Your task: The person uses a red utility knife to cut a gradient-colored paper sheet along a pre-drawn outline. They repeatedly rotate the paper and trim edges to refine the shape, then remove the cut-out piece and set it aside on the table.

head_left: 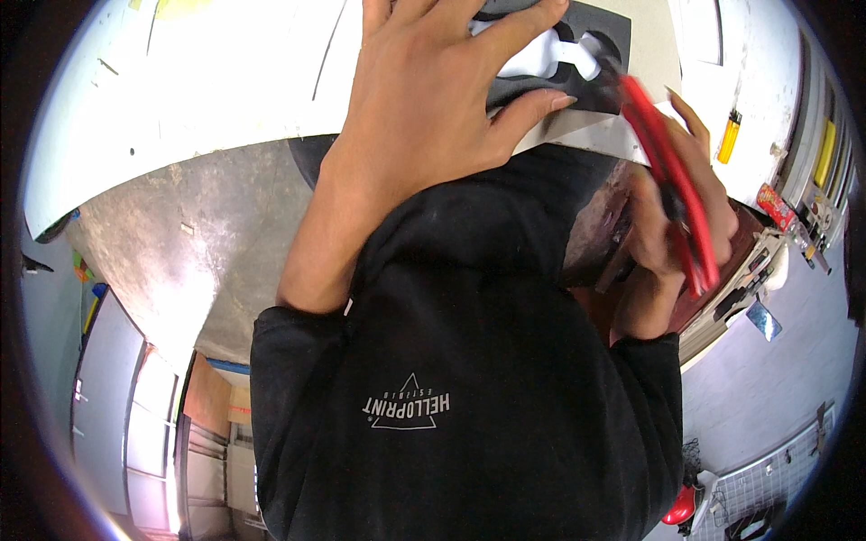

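Note:
My left hand (433, 99) lies spread over a dark grey sheet (609, 27) on the white tabletop, its fingers apart and partly cut off by the upper edge. Between thumb and forefinger shows a white rounded shape (532, 61) with a narrow neck, bordered by black. My right hand (690, 198) grips a long red utility knife (663, 149), blurred by motion. The knife's dark tip end points at the sheet's right side, close to the white neck. Under the dark sheet lies a cream-coloured board (657, 59).
A yellow lighter (730, 137) lies on the white table (225, 72) right of my right hand. Past the table's right edge are a red printed packet (776, 206), stacked boards (735, 307) and a small bluish rectangular thing (764, 320). The table's near edge curves in front of my body.

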The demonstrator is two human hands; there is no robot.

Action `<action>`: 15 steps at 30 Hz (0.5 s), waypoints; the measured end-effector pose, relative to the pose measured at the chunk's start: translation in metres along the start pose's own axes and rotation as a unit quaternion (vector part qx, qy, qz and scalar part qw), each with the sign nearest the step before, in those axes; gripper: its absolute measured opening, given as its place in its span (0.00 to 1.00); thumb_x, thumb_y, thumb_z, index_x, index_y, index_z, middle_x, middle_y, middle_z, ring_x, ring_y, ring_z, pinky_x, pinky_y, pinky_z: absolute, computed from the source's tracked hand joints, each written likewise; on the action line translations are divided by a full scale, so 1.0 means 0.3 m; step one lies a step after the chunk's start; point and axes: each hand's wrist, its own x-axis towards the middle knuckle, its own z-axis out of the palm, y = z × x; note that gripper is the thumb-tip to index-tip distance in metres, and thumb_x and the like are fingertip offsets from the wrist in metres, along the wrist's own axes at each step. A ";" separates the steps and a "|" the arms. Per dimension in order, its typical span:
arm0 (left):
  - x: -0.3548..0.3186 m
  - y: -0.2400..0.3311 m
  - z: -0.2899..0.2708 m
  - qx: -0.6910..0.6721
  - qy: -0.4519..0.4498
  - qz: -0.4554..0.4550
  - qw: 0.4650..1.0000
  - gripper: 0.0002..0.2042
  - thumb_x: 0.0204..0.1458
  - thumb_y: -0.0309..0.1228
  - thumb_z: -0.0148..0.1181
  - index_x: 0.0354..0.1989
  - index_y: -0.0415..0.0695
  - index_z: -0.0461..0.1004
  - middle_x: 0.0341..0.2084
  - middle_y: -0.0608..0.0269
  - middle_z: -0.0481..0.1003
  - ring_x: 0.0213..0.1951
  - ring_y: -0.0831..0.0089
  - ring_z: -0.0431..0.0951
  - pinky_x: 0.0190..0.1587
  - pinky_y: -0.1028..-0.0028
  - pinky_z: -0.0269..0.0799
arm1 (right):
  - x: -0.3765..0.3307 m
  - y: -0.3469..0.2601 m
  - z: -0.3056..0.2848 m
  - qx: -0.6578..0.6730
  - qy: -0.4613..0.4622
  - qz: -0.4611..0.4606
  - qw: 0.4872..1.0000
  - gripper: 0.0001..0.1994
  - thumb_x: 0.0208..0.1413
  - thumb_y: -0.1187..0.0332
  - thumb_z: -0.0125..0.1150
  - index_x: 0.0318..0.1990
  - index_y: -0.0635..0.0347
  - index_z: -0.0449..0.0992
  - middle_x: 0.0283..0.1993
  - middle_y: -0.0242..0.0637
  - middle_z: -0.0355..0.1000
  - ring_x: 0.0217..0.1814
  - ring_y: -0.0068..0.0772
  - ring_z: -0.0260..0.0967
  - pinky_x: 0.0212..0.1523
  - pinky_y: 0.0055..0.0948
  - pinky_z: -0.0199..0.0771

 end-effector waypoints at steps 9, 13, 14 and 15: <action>0.036 0.013 -0.044 0.050 -0.064 0.008 0.997 0.37 0.30 0.48 0.72 0.57 0.62 0.73 0.55 0.69 0.71 0.55 0.63 0.67 0.60 0.58 0.52 | 0.011 0.150 0.071 0.184 0.131 0.135 0.965 0.27 0.57 0.64 0.59 0.61 0.71 0.63 0.60 0.54 0.65 0.60 0.43 0.66 0.64 0.40 0.59; 0.087 0.009 -0.102 0.075 -0.097 0.005 0.992 0.38 0.28 0.40 0.74 0.58 0.65 0.72 0.62 0.70 0.66 0.64 0.61 0.61 0.68 0.52 0.43 | 0.020 0.094 0.098 0.282 0.117 0.177 0.936 0.30 0.59 0.61 0.57 0.64 0.71 0.58 0.53 0.56 0.71 0.56 0.43 0.70 0.61 0.41 0.63; 0.089 -0.003 -0.105 0.092 -0.084 -0.017 0.992 0.37 0.30 0.38 0.73 0.58 0.64 0.73 0.65 0.67 0.62 0.68 0.59 0.57 0.68 0.49 0.42 | -0.013 0.083 0.091 0.294 0.119 0.201 0.927 0.31 0.60 0.61 0.57 0.64 0.71 0.57 0.52 0.57 0.72 0.55 0.45 0.71 0.61 0.42 0.63; 0.088 -0.024 -0.115 0.076 -0.028 0.008 0.997 0.33 0.35 0.31 0.72 0.57 0.61 0.74 0.64 0.64 0.64 0.67 0.57 0.57 0.68 0.50 0.47 | -0.046 0.070 0.079 0.301 0.126 0.227 0.918 0.31 0.60 0.60 0.57 0.64 0.71 0.56 0.50 0.58 0.73 0.54 0.46 0.72 0.60 0.43 0.64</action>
